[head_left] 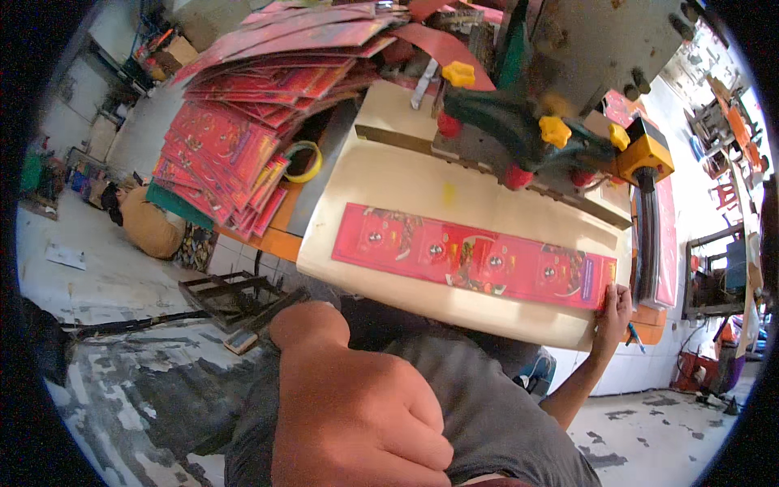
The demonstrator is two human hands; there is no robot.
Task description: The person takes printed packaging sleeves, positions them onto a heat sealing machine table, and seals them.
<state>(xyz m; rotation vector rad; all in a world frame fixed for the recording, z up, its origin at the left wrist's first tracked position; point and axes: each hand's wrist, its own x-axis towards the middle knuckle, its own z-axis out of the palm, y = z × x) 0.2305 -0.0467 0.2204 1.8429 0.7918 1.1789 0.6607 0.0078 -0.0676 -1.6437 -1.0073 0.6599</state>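
Taking the red printed strip (475, 258) as the centre of our dial, we record it lying flat, face up, on the cream board (381, 178), apart from the yellow-knobbed clamp frame (503, 122) at 1 o'clock. Our right hand (613, 312) is at the strip's end, toward 4 o'clock; its grip meets the edge there, but we cannot tell whether it pinches or only steadies. Our left hand (365, 414), at 7 o'clock and well apart from the strip, has its fingers curled; the palm is hidden, so we cannot tell if that grip has anything in it. Progress: we judge this strip laid out, and we count four small shiny round spots along it, though we cannot tell whether they are fittings or print. The large pile of red printed sheets (219, 150) at 10 o'clock leans in loose, uneven layers beside the yellow tape roll (304, 162); we cannot tell finished pieces from waiting ones. More red printed material (665, 243) shows at 3 o'clock, past a dark upright bar (647, 243), its status equally unclear. On this view alone, we put no count on what remains.
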